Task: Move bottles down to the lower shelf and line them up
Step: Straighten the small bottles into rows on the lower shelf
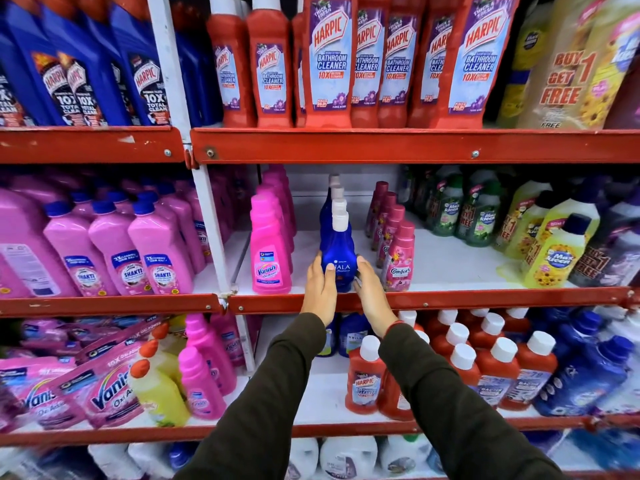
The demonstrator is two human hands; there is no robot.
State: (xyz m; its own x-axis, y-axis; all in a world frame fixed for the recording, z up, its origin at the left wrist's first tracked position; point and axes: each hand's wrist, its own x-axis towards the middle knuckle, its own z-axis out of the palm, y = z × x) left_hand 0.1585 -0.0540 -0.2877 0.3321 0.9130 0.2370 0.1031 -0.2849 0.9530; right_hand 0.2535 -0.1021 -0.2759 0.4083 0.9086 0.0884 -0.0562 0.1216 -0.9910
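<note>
Blue bottle (pixel 336 251): front of a single-file row, upright at the middle shelf (pixel 415 299) edge. Left hand (pixel 320 289) and right hand (pixel 370 292) press its sides, fingers spread.

The blue bottle (pixel 336 252) is glossy, see-through plastic with a matt white plastic cap (pixel 339 219). The pink bottle (pixel 270 252) beside it is smooth, opaque plastic with a shiny printed label. The red shelf edge (pixel 450 299) is painted metal, chipped in spots. The sleeves (pixel 277 393) are matt dark cloth.
</note>
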